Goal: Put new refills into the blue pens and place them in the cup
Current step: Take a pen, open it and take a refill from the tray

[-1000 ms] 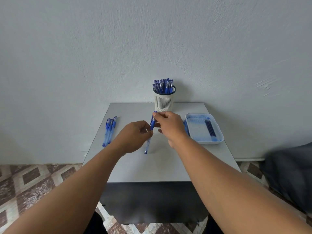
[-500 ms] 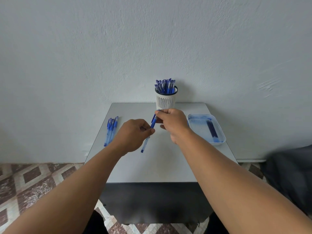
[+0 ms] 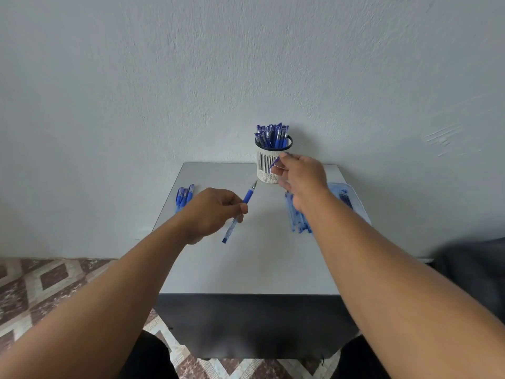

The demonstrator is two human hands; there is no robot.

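Observation:
My left hand pinches a blue pen by its barrel, uncapped tip pointing up and away over the table middle. My right hand is raised in front of the white slotted cup and holds a small blue pen cap between its fingertips. The cup stands at the table's back edge, filled with several capped blue pens. A few blue pens lie at the left edge. A row of clear blue pen parts lies under my right wrist.
The small grey table stands against a white wall. A pale blue tray with dark refills sits at the right edge, partly behind my right arm. Patterned floor tiles lie to the left; a dark blurred object is at the far right.
My hands have separated: the right one pulled the cap off and moved up and right toward the cup, while the left kept the pen, its tip now bare.

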